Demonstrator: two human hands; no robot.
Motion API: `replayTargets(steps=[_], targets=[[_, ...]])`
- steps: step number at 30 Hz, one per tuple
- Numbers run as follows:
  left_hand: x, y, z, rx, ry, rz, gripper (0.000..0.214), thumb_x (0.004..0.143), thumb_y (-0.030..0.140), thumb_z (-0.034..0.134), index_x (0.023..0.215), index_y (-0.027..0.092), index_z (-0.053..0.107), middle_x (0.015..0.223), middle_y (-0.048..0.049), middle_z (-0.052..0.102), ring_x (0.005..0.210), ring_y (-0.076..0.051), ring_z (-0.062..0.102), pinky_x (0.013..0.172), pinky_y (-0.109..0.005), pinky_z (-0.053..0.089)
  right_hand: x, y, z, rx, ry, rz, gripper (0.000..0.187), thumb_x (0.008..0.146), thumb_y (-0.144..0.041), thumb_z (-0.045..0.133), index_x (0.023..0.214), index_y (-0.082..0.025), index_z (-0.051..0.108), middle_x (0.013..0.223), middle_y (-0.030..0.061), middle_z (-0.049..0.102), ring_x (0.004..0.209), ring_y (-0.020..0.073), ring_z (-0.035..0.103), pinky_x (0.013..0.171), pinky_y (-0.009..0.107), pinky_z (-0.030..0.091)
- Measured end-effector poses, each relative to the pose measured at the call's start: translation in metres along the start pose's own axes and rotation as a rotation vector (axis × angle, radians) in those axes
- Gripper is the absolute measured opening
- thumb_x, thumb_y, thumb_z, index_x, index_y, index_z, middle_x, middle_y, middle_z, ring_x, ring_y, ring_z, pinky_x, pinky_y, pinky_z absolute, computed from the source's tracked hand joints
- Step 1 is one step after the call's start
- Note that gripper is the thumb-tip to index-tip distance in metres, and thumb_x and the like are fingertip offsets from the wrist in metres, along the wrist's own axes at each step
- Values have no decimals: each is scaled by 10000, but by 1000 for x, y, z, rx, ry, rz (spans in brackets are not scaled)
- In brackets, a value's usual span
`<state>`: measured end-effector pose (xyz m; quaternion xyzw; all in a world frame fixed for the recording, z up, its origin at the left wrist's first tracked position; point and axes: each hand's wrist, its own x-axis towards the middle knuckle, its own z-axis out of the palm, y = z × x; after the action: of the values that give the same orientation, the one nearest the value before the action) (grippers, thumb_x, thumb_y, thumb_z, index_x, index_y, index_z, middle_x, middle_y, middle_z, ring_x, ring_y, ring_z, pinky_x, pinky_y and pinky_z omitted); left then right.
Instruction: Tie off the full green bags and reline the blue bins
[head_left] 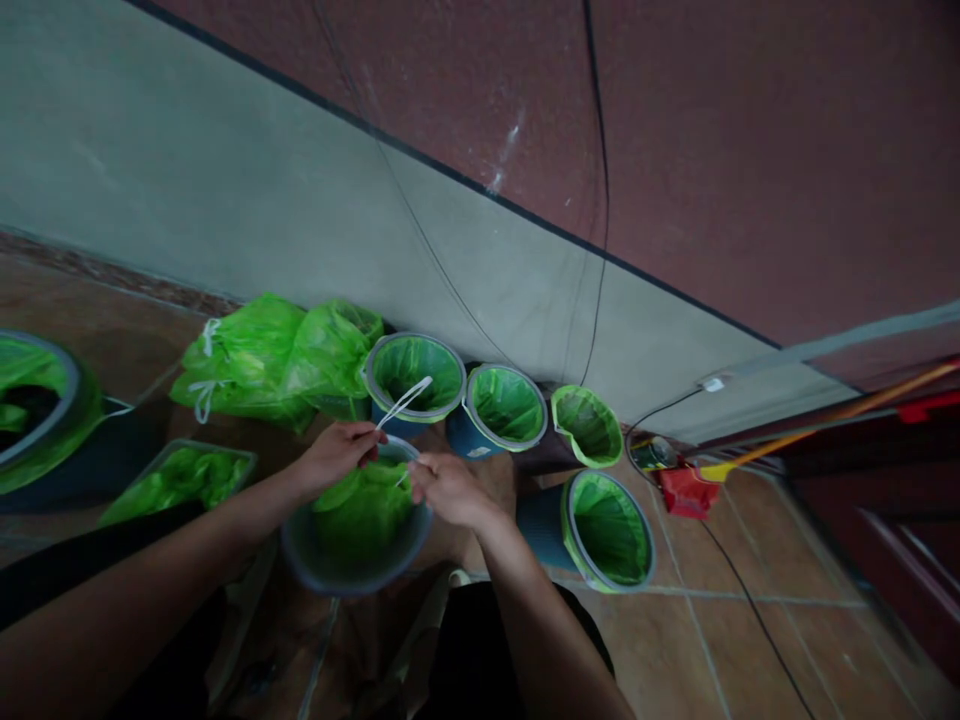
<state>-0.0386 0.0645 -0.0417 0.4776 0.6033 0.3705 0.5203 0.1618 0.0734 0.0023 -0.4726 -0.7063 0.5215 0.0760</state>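
Head view: we note the left hand [341, 455] pinching a looped white drawstring [406, 402] above a grey bin [298, 548], while the right hand [454, 490], slightly blurred, pinches a short white length of it near the far rim. The green bag [366, 520] sits loose inside this 1 bin; we judge it light, limp, slippery and easily torn, best gripped by the drawstring or gathered top edge, with 2 hands spread apart.
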Motion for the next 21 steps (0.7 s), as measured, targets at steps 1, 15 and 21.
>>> replayTargets(steps=[1,15,21], targets=[[0,-1,0,0,-3,-8,322,741,477,572,719,177,684,527,9,575,495,-129,491,494,-257,368,0,0,1,53,-76,-25,366,986,-419,428,724,-195,554,661,-5,636,533,94,519,555,213,383],[-12,14,6,0,-23,286,348,846,485,548,859,178,711,688,-7,643,652,-156,579,664,-292,474,2,-2,6,-550,149,63,273,962,-352,484,866,-203,691,880,73,734,824,207,654,723,300,407],[-8,8,5,22,-24,277,327,881,461,504,840,191,683,627,17,593,599,-143,543,622,-274,445,6,-4,6,-524,253,42,264,978,-302,457,973,-178,690,953,122,737,899,229,669,773,303,427]])
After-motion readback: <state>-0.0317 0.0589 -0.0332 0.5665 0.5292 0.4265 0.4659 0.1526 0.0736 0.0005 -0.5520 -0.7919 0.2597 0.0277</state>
